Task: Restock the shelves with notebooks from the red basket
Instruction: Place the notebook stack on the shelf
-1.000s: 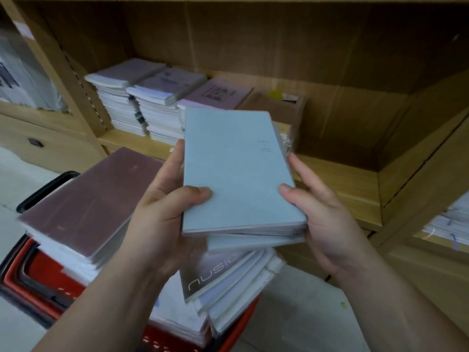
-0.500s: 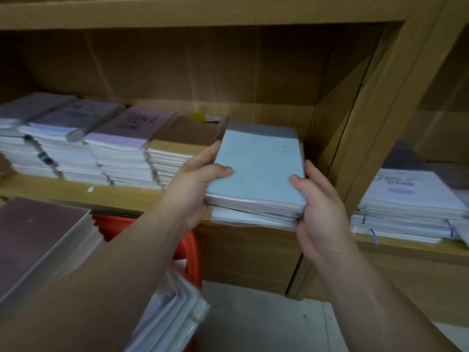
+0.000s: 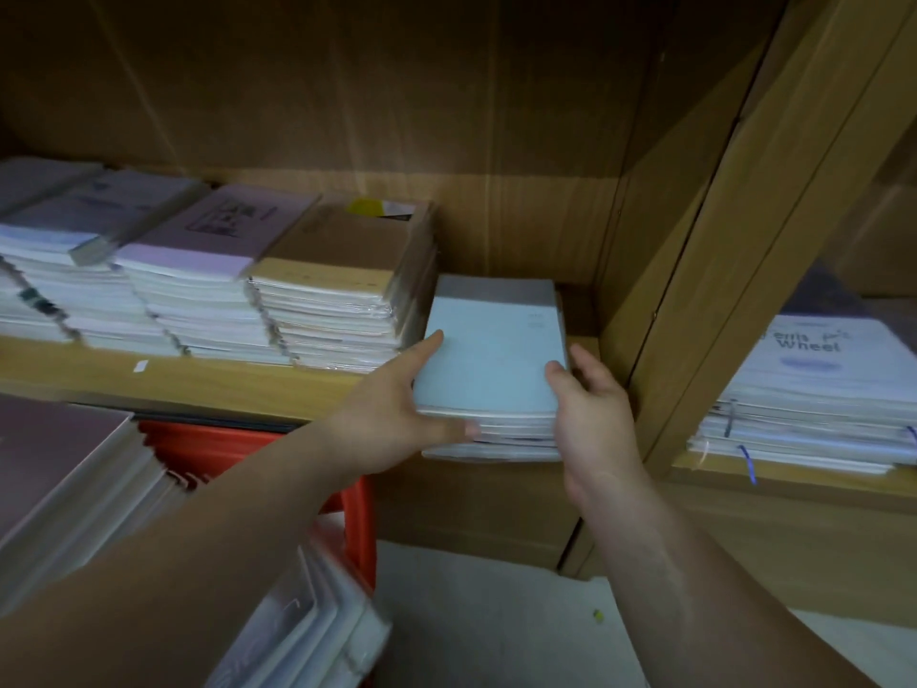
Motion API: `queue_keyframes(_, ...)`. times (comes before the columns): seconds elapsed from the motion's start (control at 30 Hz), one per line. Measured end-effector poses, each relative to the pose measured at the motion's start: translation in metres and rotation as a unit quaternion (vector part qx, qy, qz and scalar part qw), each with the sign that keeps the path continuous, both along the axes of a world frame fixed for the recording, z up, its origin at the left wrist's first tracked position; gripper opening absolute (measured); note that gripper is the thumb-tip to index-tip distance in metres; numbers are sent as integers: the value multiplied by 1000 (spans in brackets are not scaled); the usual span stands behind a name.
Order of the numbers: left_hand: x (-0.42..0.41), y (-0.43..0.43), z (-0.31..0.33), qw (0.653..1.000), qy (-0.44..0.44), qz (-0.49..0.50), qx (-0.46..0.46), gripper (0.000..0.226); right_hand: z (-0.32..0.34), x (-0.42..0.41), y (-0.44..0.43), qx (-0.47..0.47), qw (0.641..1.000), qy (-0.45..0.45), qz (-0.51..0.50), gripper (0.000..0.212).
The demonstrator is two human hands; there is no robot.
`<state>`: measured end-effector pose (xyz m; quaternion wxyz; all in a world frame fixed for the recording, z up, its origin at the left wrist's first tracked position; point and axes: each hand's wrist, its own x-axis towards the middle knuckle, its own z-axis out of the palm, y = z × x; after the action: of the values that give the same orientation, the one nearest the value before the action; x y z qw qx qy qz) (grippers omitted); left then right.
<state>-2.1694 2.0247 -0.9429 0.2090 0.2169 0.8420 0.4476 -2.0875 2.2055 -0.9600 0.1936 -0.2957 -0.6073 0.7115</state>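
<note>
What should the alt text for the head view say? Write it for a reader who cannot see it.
Two bare hands, left hand and right hand, hold a stack of pale blue notebooks on a wooden shelf, right of taller notebook piles. A red basket sits below.

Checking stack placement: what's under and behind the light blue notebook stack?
Under the light blue notebooks: wooden shelf, contact hidden by both hands. Behind: a grey cover shows; anything beneath it is covered.

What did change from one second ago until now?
Both hands, left hand and right hand, carried the light blue notebooks from above the red basket onto the shelf, beside the brown-covered stack. Both still grip them.
</note>
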Motion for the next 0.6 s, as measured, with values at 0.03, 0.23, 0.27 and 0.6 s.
queue_keyframes(0.03,-2,-2,-1,998,37,-20,-44,121,-1,1,-2,9,1000,-2,1,50)
queue_keyframes(0.23,-8,1,-8,970,197,-39,-133,120,-17,18,-16,91,995,7,31,56)
queue_keyframes(0.27,-9,2,-9,970,201,-36,-127,119,-20,19,-18,106,994,7,37,57)
queue_keyframes(0.6,-27,12,-17,947,286,1,-147,106,-20,-20,-4,132,990,-1,55,55)
